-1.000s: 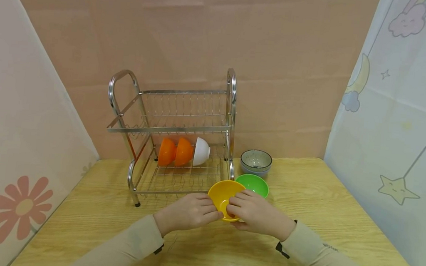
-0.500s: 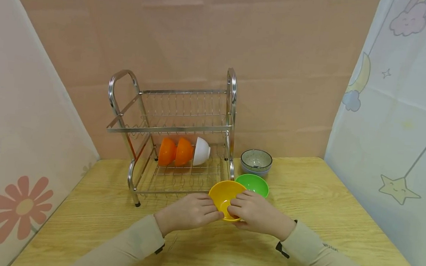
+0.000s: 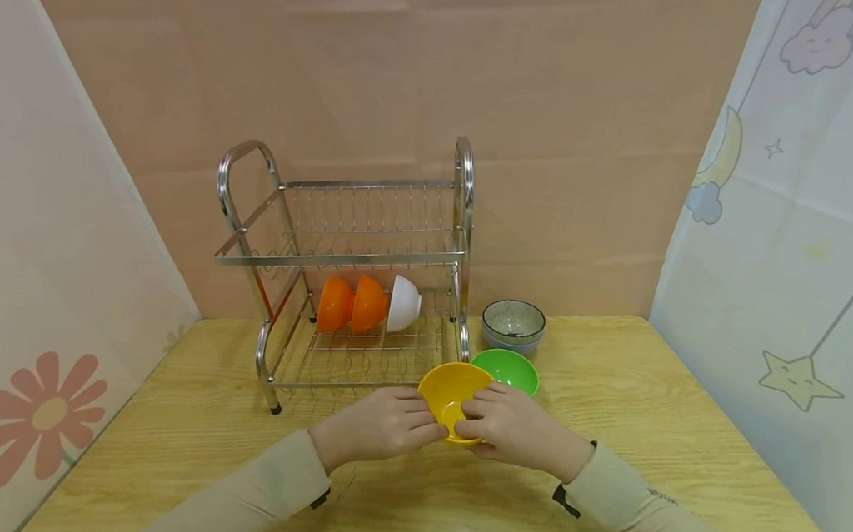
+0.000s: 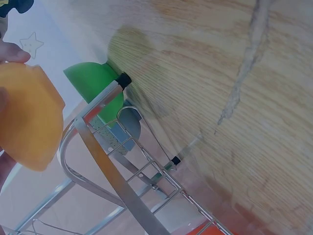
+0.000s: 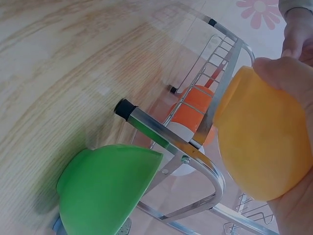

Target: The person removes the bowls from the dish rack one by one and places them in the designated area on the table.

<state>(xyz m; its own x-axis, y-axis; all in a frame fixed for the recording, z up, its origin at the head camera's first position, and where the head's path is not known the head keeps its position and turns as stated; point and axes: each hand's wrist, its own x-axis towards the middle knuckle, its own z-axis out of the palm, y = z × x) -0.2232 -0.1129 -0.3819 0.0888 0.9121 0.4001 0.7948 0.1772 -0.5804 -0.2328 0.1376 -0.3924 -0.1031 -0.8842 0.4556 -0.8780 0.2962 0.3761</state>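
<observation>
A yellow bowl (image 3: 450,385) is held between both hands in front of the rack, its inside tilted toward the head camera. My left hand (image 3: 381,426) grips its left side at the rim. On the opposite side my right hand (image 3: 517,428) holds it, with fingers curled over the rim into the bowl. The right wrist view shows the yellow bowl's outer side (image 5: 266,132) raised above the tabletop, thumb along its edge. Just behind it, a green bowl (image 3: 506,367) stands on the table, partly covered by the yellow one in the head view.
A two-tier metal dish rack (image 3: 340,257) stands left of centre. On its lower tier, two orange bowls (image 3: 369,303) and a white bowl (image 3: 404,304) lie on their sides in a row. A speckled grey bowl (image 3: 513,318) sits stacked on a bluish bowl (image 3: 512,345) behind the green one.
</observation>
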